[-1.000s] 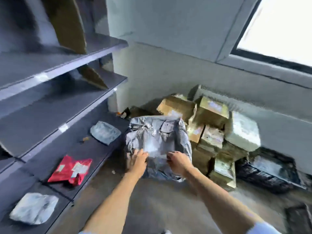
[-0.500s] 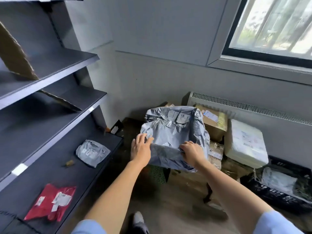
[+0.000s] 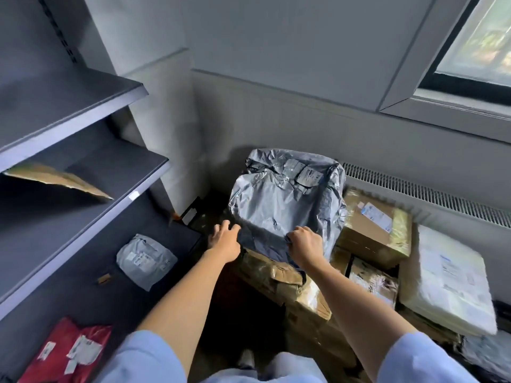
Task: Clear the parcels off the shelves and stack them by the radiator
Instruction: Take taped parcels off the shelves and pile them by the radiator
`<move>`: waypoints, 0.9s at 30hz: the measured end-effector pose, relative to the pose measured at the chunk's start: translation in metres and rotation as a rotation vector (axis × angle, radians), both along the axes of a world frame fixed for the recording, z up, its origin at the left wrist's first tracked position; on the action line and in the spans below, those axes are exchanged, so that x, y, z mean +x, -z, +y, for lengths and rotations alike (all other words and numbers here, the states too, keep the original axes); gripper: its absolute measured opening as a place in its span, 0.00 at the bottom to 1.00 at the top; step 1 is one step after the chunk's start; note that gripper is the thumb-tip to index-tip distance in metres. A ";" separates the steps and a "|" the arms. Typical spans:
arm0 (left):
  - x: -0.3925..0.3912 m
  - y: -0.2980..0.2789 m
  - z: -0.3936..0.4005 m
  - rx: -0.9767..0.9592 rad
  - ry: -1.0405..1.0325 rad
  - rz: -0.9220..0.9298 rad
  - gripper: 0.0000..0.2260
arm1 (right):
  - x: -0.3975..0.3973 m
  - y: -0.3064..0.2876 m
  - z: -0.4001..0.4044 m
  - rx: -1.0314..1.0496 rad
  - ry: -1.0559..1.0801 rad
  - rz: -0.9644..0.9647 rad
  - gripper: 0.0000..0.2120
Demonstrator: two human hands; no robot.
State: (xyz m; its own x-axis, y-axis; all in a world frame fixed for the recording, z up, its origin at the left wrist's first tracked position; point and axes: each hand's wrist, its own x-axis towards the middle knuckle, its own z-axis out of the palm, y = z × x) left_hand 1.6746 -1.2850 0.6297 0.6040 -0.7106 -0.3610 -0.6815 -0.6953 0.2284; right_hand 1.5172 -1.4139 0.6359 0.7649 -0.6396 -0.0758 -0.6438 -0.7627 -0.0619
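We see the right hand [image 3: 305, 246] curled as a grip on the near lower edge of the big grey parcel [image 3: 287, 201], fingers pinching the dark fold of plastic there. The left hand [image 3: 225, 240] is at the parcel's near left corner with fingers loosely spread; we cannot tell whether they actually touch the plastic.

The grey parcel sits tilted on top of the stack of taped cardboard boxes [image 3: 287, 280] in front of the radiator [image 3: 431, 194], its labelled end toward the wall. Beside it to the right lies a brown box [image 3: 373, 230] with a white label, and further right a flat white parcel [image 3: 445, 280] rests on the pile. At the far lower right we make out part of a dark crate [image 3: 486, 355] with something grey and plastic-wrapped in it.

On the shelves [image 3: 83, 100] to the left, a small grey mailer [image 3: 145, 259] and a red mailer [image 3: 66, 351] lie on the lowest level, and a torn piece of cardboard [image 3: 58, 178] lies on the level above.

Compared with half a second ago, the grey parcel has come down from being held up in front of the pile to resting on the boxes, the left hand has slipped from its side to the corner, and our view has drawn closer to the stack.
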 end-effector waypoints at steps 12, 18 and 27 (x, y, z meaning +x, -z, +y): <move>-0.017 0.048 -0.008 0.188 -0.254 0.383 0.26 | 0.027 0.079 -0.040 0.287 -0.173 0.229 0.24; -0.044 0.060 0.015 0.011 -0.577 0.551 0.23 | 0.082 0.064 -0.020 0.302 -0.446 -0.055 0.22; -0.079 0.040 0.206 -0.009 -1.162 0.451 0.21 | 0.131 0.074 0.126 0.211 -0.986 0.244 0.18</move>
State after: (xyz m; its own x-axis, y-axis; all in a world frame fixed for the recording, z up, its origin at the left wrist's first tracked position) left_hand 1.5953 -1.0787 0.5893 0.6996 0.1570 -0.6970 0.4753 -0.8306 0.2900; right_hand 1.6482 -1.2881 0.5624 0.8902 0.3067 -0.3368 0.2478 -0.9464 -0.2070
